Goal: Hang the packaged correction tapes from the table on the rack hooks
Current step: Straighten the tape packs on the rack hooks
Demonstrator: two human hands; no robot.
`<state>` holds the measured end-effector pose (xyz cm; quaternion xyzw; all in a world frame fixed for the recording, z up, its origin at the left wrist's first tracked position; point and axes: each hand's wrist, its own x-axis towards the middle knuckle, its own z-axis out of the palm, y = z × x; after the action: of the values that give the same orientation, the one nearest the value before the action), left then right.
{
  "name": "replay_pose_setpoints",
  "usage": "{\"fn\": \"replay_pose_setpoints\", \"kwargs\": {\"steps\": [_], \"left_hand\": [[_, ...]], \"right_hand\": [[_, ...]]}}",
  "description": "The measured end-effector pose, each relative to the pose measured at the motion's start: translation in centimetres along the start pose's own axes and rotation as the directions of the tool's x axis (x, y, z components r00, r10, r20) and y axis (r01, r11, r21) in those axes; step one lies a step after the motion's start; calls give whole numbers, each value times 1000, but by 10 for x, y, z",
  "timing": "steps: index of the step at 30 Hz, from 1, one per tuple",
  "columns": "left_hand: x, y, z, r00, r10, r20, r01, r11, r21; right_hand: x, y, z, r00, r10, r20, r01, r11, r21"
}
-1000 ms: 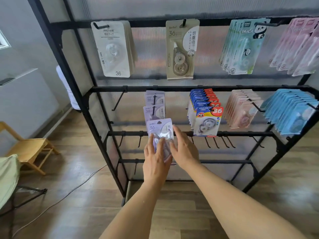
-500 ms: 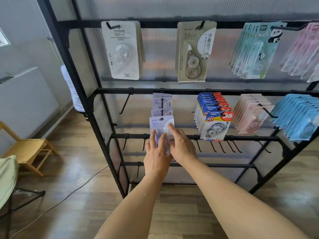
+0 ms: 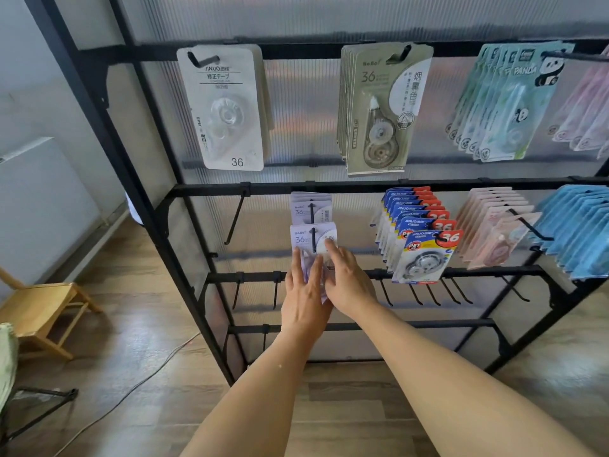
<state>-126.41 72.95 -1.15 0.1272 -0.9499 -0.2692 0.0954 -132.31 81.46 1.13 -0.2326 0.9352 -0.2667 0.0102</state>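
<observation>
A purple packaged correction tape (image 3: 313, 239) hangs at the front of a middle-row hook (image 3: 312, 212), and the hook's tip passes through its hole. More purple packs (image 3: 310, 207) hang behind it on the same hook. My left hand (image 3: 304, 291) holds the lower part of the front pack, fingers lying on its face and thumb hidden. My right hand (image 3: 347, 280) touches the pack's right side with straight fingers. The hands cover the pack's lower half. The black rack (image 3: 329, 189) fills the view; no table shows.
Other packs fill neighbouring hooks: white (image 3: 227, 110), beige (image 3: 382, 107), panda green (image 3: 504, 100), blue-yellow (image 3: 425, 252), pink (image 3: 494, 232), light blue (image 3: 580, 229). One hook (image 3: 235, 219) left of the purple packs is bare, as are several lower hooks (image 3: 428, 293). A wooden chair (image 3: 43, 308) stands at left.
Both hands moved the purple pack up and toward the rack, and it now sits on the hook in front of the other purple packs. The view has moved closer to the rack.
</observation>
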Motion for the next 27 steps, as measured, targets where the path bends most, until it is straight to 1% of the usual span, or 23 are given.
{"fn": "replay_pose_setpoints", "kwargs": {"steps": [8,13,17,19,22,27], "left_hand": [[47,-16,0,997,19,72,-25,996,81],[65,-23,2,995,50,85,-61,990,130],[70,-24,0,995,58,84,-68,991,119],[69,-21,-3,996,55,68,-61,994,95],[61,-20,-9,998,29,51,-35,990,134],[34,-22,-15,996,-86,39,76,975,207]], "right_hand": [[39,-4,6,999,44,9,-43,998,-48],[53,-7,7,997,77,12,-77,996,-45],[57,-7,6,996,82,24,-80,994,-68],[57,-6,5,996,83,24,-80,992,-95],[53,-2,2,998,58,31,-53,990,-131],[34,1,-3,998,-7,55,18,980,-198]]}}
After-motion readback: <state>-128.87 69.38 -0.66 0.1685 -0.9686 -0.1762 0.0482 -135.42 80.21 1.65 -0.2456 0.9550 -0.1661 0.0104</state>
